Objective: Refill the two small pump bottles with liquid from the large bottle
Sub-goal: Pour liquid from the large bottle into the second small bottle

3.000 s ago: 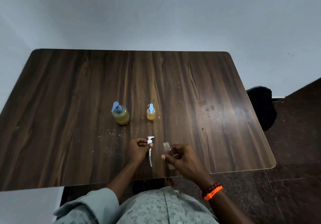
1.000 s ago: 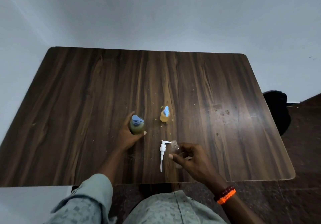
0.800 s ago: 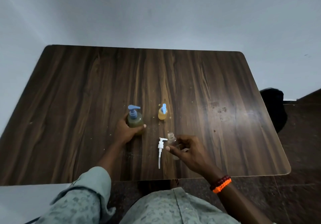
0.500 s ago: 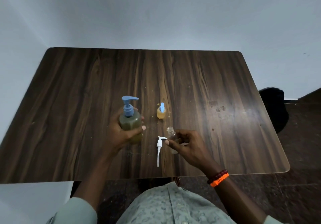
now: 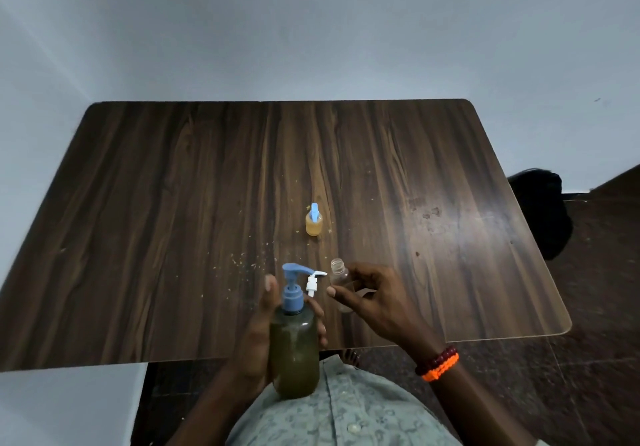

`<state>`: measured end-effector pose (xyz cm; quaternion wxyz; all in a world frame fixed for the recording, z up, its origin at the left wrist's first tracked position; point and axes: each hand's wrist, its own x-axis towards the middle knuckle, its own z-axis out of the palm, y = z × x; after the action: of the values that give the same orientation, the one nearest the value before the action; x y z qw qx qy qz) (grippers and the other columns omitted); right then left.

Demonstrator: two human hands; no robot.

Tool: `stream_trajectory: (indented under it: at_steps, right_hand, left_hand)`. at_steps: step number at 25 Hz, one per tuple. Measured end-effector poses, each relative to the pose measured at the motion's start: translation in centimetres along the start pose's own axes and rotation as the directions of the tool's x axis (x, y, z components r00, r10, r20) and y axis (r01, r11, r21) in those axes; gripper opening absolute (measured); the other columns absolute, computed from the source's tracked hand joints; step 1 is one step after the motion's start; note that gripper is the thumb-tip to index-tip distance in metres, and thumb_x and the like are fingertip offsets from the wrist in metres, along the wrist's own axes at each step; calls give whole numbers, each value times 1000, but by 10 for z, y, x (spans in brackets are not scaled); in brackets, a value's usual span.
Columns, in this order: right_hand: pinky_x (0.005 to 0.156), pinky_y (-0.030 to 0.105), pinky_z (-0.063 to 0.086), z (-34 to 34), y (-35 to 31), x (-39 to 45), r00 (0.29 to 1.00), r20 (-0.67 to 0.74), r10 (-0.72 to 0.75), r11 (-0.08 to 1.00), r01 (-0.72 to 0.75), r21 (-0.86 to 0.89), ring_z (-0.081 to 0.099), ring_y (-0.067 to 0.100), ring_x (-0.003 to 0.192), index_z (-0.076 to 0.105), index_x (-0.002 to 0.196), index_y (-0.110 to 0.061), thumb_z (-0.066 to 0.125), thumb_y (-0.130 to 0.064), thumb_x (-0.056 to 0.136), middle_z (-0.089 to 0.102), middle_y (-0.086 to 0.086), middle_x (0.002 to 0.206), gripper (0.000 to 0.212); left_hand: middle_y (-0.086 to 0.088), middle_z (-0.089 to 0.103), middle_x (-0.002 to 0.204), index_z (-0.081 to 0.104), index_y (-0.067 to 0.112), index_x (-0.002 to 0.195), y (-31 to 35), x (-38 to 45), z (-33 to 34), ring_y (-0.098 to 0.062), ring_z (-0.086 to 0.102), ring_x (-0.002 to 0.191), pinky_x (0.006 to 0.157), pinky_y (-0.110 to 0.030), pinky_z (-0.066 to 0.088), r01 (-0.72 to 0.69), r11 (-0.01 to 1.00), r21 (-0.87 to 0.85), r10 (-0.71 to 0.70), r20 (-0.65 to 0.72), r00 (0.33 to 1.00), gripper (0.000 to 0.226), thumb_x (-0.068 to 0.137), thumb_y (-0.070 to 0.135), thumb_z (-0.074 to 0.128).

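Now the left hand (image 5: 256, 341) wraps its fingers round the big bottle (image 5: 294, 348), lifted close for pouring; the right hand (image 5: 372, 302) pinches the open vial (image 5: 341, 283) steady at 3 o'clock, white pump (image 5: 313, 281) between, on the counter (image 5: 173, 203).

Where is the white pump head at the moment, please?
In the head view, the white pump head lies on the table near the front edge, between the large bottle and the clear small bottle.
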<state>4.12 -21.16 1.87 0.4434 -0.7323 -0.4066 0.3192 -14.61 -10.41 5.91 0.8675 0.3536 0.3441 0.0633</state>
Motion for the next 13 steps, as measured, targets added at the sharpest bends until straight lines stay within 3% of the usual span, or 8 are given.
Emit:
stream_trajectory:
  at_steps: [3,6,8,11,13]
  right_hand:
    - [71,43,65,3,5,-6,1000,-6,15,999,-14,29,77,10,86,79,104,-28,77,-49,89,80,-10,94,26]
    - [72,43,66,8,4,-10,1000,12,22,999,-22,47,77,11,87,79,105,-28,77,-44,91,80,-9,95,22]
    - [71,36,65,9,2,-10,1000,23,21,999,-22,44,77,10,86,79,105,-25,78,-40,92,80,-9,95,20]
    - [69,25,61,8,0,-13,999,26,20,999,-22,47,76,7,86,79,105,-24,79,-36,92,80,-10,93,17]
    - [67,23,59,8,-2,-16,1000,15,19,999,-20,47,76,8,87,79,108,-24,80,-38,91,80,-10,94,22]
  left_hand:
    - [-27,68,75,69,-7,78,11,-1,-3,-34,68,63,68,-41,62,59,998,-21,-60,-36,998,114,41,101,67]
    - [-25,72,70,74,-2,67,22,-8,7,-33,71,59,68,-40,61,43,994,99,-40,-29,999,97,67,92,50]
    - [-24,71,66,75,3,62,24,-11,12,-31,70,55,63,-38,60,33,985,167,-27,-39,999,81,78,79,55]
    - [-27,68,71,74,3,68,24,-9,9,-33,67,60,68,-40,59,25,976,217,-14,-54,998,77,66,80,67]
    - [-29,69,72,74,7,66,23,0,3,-34,65,62,72,-45,59,-92,931,354,144,-123,982,85,56,92,68]
